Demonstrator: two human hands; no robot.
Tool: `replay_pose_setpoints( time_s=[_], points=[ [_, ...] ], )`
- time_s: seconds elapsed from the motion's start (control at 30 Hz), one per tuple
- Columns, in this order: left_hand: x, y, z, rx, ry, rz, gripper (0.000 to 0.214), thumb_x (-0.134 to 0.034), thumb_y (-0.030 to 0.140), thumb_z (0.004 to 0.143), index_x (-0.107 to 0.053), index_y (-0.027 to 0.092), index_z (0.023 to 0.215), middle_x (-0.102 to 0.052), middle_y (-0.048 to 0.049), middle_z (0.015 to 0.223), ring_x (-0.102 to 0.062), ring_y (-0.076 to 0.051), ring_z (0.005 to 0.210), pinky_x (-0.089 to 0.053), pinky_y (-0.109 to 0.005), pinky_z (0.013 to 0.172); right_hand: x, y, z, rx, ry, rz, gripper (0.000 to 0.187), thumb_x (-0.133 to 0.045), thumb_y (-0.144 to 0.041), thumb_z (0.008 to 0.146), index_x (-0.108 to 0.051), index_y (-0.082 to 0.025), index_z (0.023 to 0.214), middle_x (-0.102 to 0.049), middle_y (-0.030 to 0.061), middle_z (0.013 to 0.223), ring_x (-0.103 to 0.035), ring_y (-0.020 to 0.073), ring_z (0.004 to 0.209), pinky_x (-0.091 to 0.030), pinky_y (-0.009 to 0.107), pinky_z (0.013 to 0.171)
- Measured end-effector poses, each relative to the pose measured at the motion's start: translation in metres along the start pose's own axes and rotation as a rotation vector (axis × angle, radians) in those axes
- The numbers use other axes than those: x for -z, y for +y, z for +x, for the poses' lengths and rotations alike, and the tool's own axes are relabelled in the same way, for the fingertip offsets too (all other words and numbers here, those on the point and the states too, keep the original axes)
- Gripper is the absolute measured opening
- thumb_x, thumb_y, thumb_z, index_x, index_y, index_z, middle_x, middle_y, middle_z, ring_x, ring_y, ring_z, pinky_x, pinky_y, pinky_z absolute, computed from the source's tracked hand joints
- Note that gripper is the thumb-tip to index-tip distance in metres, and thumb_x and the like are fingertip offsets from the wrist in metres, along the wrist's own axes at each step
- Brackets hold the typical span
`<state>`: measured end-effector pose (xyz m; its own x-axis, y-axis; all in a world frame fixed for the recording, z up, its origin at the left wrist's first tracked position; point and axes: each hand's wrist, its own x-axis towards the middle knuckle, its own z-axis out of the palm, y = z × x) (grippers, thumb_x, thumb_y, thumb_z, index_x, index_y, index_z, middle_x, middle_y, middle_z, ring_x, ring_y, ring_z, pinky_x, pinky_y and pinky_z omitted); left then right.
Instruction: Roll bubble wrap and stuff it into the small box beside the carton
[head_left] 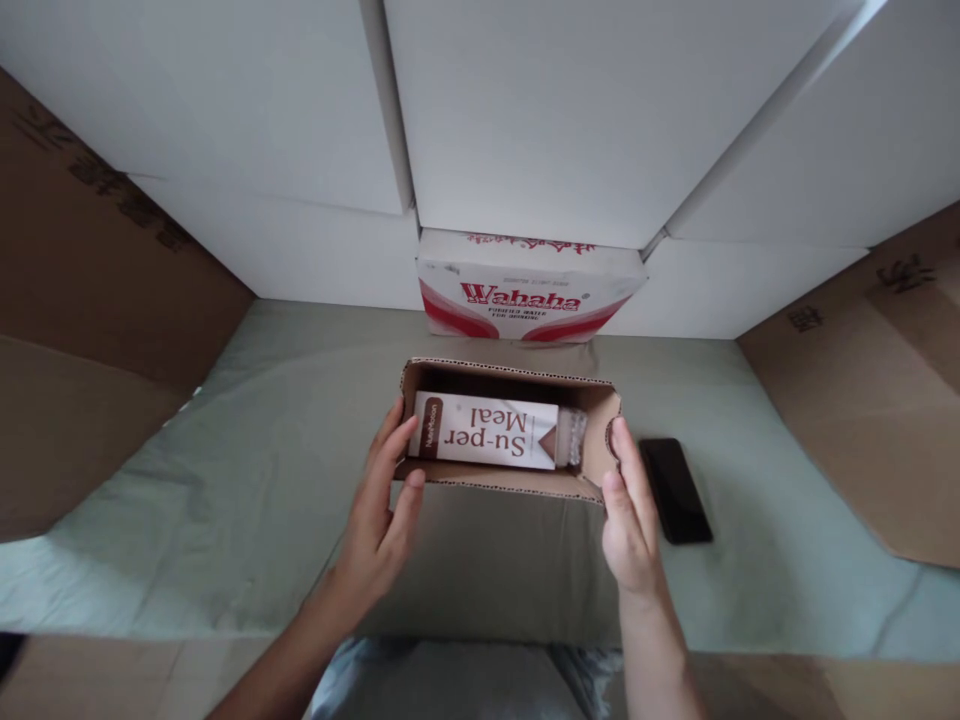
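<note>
An open brown cardboard box is between my two hands, its open top facing me. Inside lies a white carton printed "Su-per Meal" in brown, upside down from where I look. Clear bubbly plastic wrap shows at the carton's right end. My left hand grips the box's left end, fingers outside and over the edge. At the right end my right hand clasps the wall, with fingers by the cut-out hole. Whether the box rests on the cloth, I cannot tell.
A black phone lies on the green cloth right of my right hand. Behind stands a red and white Wahaha carton against white panels. Large brown cardboard pieces stand at the left and right.
</note>
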<state>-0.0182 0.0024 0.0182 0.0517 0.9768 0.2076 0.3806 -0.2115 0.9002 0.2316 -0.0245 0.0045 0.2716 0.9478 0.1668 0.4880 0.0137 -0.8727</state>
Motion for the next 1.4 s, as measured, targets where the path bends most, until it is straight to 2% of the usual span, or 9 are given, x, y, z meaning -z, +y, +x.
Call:
replay_pose_setpoints(
  time_s=[0.13, 0.23, 0.37, 0.47, 0.63, 0.87, 1.0, 1.13, 1.4],
  points=[
    [0.004, 0.001, 0.007, -0.021, -0.021, 0.017, 0.042, -0.044, 0.030, 0.093, -0.039, 0.029, 0.135, -0.025, -0.0041, 0.152, -0.024, -0.023, 0.140, -0.021, -0.044, 0.115, 0.014, -0.007, 0.011, 0.092, 0.022, -0.039, 0.052, -0.047, -0.032, 0.090, -0.034, -0.026, 0.140, -0.044, 0.0089, 0.142, -0.044, 0.0262, 0.128, -0.040, 0.051, 0.103],
    [0.008, 0.000, 0.011, -0.040, -0.048, 0.039, 0.040, -0.045, 0.031, 0.092, -0.043, 0.028, 0.132, -0.027, -0.0047, 0.151, -0.024, -0.024, 0.140, -0.021, -0.045, 0.115, 0.028, -0.027, 0.028, 0.322, 0.031, -0.178, 0.047, -0.053, -0.024, 0.086, -0.044, -0.024, 0.132, -0.056, 0.0100, 0.128, -0.054, 0.0261, 0.116, -0.046, 0.049, 0.097],
    [0.011, -0.002, 0.013, -0.073, -0.095, 0.106, 0.032, -0.050, 0.029, 0.088, -0.048, 0.025, 0.121, -0.024, -0.0068, 0.152, -0.025, -0.025, 0.139, -0.027, -0.046, 0.112, 0.035, -0.062, 0.063, 0.595, -0.361, -0.611, 0.018, -0.053, -0.015, 0.084, -0.060, -0.022, 0.099, -0.065, 0.0063, 0.105, -0.058, 0.0229, 0.102, -0.048, 0.042, 0.090],
    [0.013, -0.005, 0.012, -0.120, -0.098, 0.139, 0.016, -0.054, 0.026, 0.086, -0.050, 0.022, 0.102, -0.026, -0.0095, 0.151, -0.027, -0.026, 0.138, -0.032, -0.045, 0.108, 0.026, -0.077, 0.083, 0.590, -0.599, -0.958, 0.009, -0.055, -0.011, 0.079, -0.058, -0.019, 0.078, -0.063, 0.0067, 0.084, -0.059, 0.0226, 0.084, -0.050, 0.037, 0.072],
    [0.014, -0.007, 0.011, -0.164, -0.098, 0.173, 0.002, -0.050, 0.020, 0.087, -0.049, 0.021, 0.088, -0.028, -0.0107, 0.150, -0.029, -0.025, 0.138, -0.034, -0.043, 0.106, 0.008, -0.075, 0.091, 0.663, -0.596, -1.196, 0.015, -0.052, -0.003, 0.075, -0.056, -0.018, 0.076, -0.062, 0.0086, 0.079, -0.057, 0.0249, 0.081, -0.046, 0.036, 0.067],
    [0.016, -0.007, 0.014, -0.189, -0.124, 0.216, 0.003, -0.050, 0.019, 0.088, -0.048, 0.021, 0.089, -0.031, -0.0124, 0.148, -0.027, -0.026, 0.138, -0.030, -0.047, 0.108, 0.007, -0.063, 0.096, 0.681, -0.603, -1.176, 0.020, -0.043, -0.001, 0.074, -0.052, -0.019, 0.075, -0.058, 0.0061, 0.080, -0.051, 0.0195, 0.077, -0.038, 0.031, 0.064],
    [0.016, -0.006, 0.016, -0.202, -0.127, 0.249, 0.002, -0.048, 0.020, 0.089, -0.047, 0.021, 0.089, -0.036, -0.0133, 0.145, -0.025, -0.025, 0.140, -0.028, -0.048, 0.109, 0.009, -0.055, 0.103, 0.748, -0.522, -1.017, 0.016, -0.045, -0.004, 0.068, -0.047, -0.020, 0.067, -0.054, 0.0039, 0.072, -0.047, 0.0182, 0.072, -0.035, 0.031, 0.063],
    [0.014, -0.005, 0.019, -0.203, -0.121, 0.277, 0.002, -0.047, 0.019, 0.089, -0.047, 0.021, 0.090, -0.035, -0.0136, 0.146, -0.024, -0.023, 0.140, -0.027, -0.049, 0.110, 0.011, -0.047, 0.106, 0.867, -0.315, -0.765, 0.018, -0.046, -0.003, 0.063, -0.044, -0.020, 0.066, -0.051, 0.0029, 0.067, -0.045, 0.0187, 0.072, -0.039, 0.031, 0.064],
    [0.010, -0.010, 0.027, -0.215, -0.091, 0.296, 0.002, -0.047, 0.020, 0.090, -0.046, 0.021, 0.089, -0.038, -0.0137, 0.144, -0.028, -0.022, 0.139, -0.019, -0.053, 0.112, 0.026, -0.043, 0.105, 0.908, 0.104, -0.171, 0.024, -0.054, -0.005, 0.060, -0.050, -0.022, 0.076, -0.052, -0.0008, 0.071, -0.054, 0.0200, 0.075, -0.047, 0.040, 0.071]
  ],
)
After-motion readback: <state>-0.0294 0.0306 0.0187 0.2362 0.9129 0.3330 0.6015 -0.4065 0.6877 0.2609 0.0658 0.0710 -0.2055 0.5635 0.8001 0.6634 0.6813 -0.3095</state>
